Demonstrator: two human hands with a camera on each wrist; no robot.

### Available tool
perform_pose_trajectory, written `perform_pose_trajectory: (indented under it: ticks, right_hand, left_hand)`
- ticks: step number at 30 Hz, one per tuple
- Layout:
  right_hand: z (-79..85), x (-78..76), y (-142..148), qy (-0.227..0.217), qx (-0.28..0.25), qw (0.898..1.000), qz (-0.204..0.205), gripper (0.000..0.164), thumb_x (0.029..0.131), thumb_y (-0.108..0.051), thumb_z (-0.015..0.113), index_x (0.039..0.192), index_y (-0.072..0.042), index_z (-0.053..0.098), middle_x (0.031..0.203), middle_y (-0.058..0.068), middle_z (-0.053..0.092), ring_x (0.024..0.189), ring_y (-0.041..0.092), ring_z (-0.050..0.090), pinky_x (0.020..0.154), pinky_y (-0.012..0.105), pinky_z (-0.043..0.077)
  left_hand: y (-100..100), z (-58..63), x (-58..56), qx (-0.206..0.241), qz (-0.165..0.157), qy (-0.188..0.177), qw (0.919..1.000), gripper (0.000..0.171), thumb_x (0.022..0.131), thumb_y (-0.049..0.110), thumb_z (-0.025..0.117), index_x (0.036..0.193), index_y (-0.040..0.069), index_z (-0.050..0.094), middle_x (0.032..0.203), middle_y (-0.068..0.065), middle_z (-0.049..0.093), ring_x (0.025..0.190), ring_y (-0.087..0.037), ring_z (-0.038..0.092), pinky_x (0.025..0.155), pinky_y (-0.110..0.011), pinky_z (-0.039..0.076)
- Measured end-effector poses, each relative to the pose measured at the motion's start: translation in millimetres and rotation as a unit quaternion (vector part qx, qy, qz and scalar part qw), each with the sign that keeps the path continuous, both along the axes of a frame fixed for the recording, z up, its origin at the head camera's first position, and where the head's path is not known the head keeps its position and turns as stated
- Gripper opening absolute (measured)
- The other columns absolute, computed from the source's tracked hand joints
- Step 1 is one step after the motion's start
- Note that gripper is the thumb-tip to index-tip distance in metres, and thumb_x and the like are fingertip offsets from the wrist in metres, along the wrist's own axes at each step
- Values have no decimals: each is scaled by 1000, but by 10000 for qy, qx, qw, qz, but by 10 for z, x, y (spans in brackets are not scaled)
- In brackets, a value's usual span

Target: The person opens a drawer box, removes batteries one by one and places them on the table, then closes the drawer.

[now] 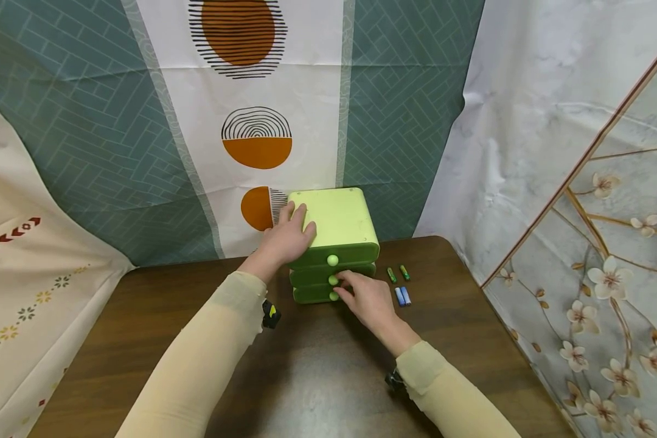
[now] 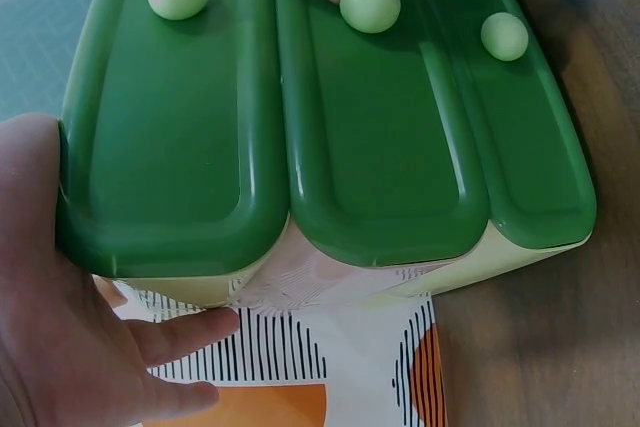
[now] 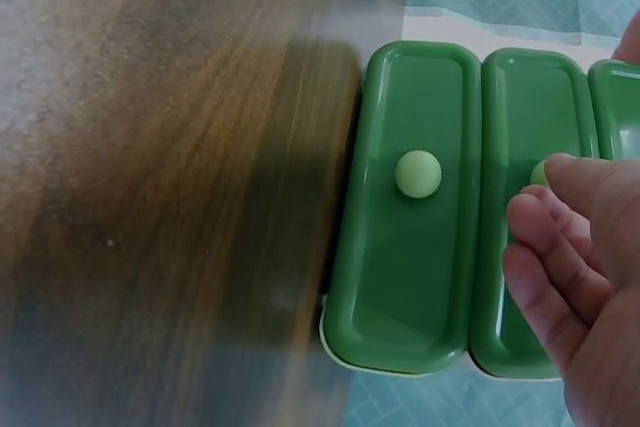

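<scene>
A small chest of drawers [image 1: 336, 216], light green with dark green fronts and round pale knobs, stands on the table. My left hand [image 1: 290, 237] rests on its top at the left edge, fingers extended; in the left wrist view that hand [image 2: 95, 337] lies along the chest's side. At the middle drawer [image 3: 530, 107], my right hand [image 1: 367, 298] has its thumb and fingertips about the knob [image 2: 370, 4]. The right wrist view shows its curled fingers partly covering this knob. All the drawer fronts sit about flush.
Two green batteries [image 1: 398, 274] and two blue-and-white batteries [image 1: 402, 296] lie to the right of the chest on the brown wooden table [image 1: 328, 371]. Patterned cloth [image 1: 410, 121] hangs behind, and more cloth [image 1: 580, 274] borders the right side.
</scene>
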State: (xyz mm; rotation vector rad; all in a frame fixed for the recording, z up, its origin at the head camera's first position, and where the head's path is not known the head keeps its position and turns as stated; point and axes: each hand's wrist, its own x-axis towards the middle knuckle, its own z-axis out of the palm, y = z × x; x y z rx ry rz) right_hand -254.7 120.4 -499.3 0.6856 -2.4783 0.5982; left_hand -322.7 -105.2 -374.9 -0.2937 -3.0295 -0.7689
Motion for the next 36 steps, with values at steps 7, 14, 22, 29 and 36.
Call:
perform_pose_trajectory:
  ticks: [7, 14, 22, 29, 36]
  right_hand:
    - [-21, 61, 48, -18, -19, 10000, -26, 25, 97, -28, 89, 119, -21, 81, 97, -8, 81, 71, 10, 71, 57, 33, 53]
    - [-71, 86, 66, -29, 39, 10000, -83, 22, 97, -29, 89, 116, -21, 82, 96, -8, 81, 70, 9, 71, 56, 31, 52]
    - [-150, 91, 42, -36, 141, 9999, -43, 19, 93, -27, 92, 108, -19, 83, 95, -7, 82, 74, 11, 75, 57, 32, 54]
    - [-195, 100, 35, -221, 452, 9985, -214, 17, 96, -35, 89, 104, -22, 83, 96, -8, 81, 72, 11, 73, 58, 32, 54]
    - [-233, 67, 3, -390, 612, 9961, -503, 16, 100, -38, 85, 96, -23, 82, 85, -8, 78, 63, 14, 68, 52, 35, 50]
  left_hand:
    - [-1, -9, -5, -8, 30, 17, 10000, 74, 116, 53, 30, 179, 18, 19, 184, -12, 4, 157, -49, 38, 126, -72, 23]
    - [1, 10, -2, 28, 22, 22, 10000, 74, 115, 53, 31, 179, 18, 19, 184, -12, 5, 159, -48, 36, 126, -72, 22]
    - [-18, 48, 21, 5, -5, -80, 10000, 74, 116, 53, 30, 179, 17, 17, 184, -13, 2, 163, -45, 27, 126, -73, 19]
    - [-16, 88, 18, -34, -56, -242, 9997, 74, 116, 52, 29, 180, 17, 14, 185, -13, -1, 166, -43, 20, 126, -74, 19]
    - [4, 108, 19, -38, -93, -342, 9994, 74, 116, 51, 28, 180, 17, 12, 185, -13, -2, 167, -42, 16, 127, -74, 18]
